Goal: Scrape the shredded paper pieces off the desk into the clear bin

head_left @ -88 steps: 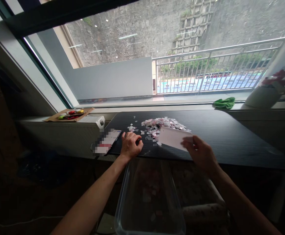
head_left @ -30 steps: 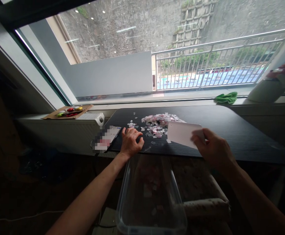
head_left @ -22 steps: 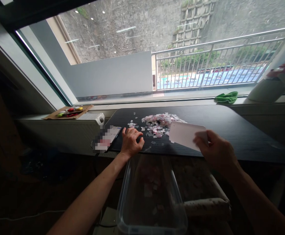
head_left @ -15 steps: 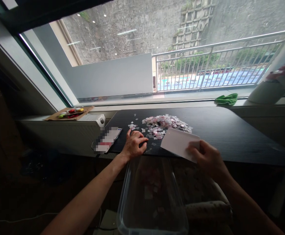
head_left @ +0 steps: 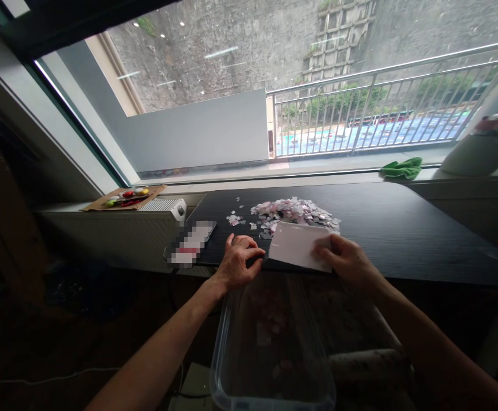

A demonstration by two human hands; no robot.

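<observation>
My right hand (head_left: 349, 260) grips a white card (head_left: 298, 244) by its right end, thumb on the near face. The card stands tilted just in front of a heap of small pale paper pieces (head_left: 294, 211) on the black tabletop (head_left: 386, 228) and hides part of it. My left hand (head_left: 243, 261) rests at the table's near edge, fingers bent and apart, with nothing visible in it. Its thumb and index finger point toward the card's left edge. Below the edge stands a clear plastic bin (head_left: 219, 354) with some paper pieces inside.
A phone (head_left: 192, 242) with a blurred screen lies at the table's left end. Behind it are a radiator (head_left: 159, 208) and cardboard (head_left: 97, 201) with colourful items. A green cloth (head_left: 401, 168) and a whitish pot (head_left: 472, 154) sit on the windowsill.
My right hand has moved the card left, toward my left hand. My left hand has shifted slightly right. The view has tilted a little.
</observation>
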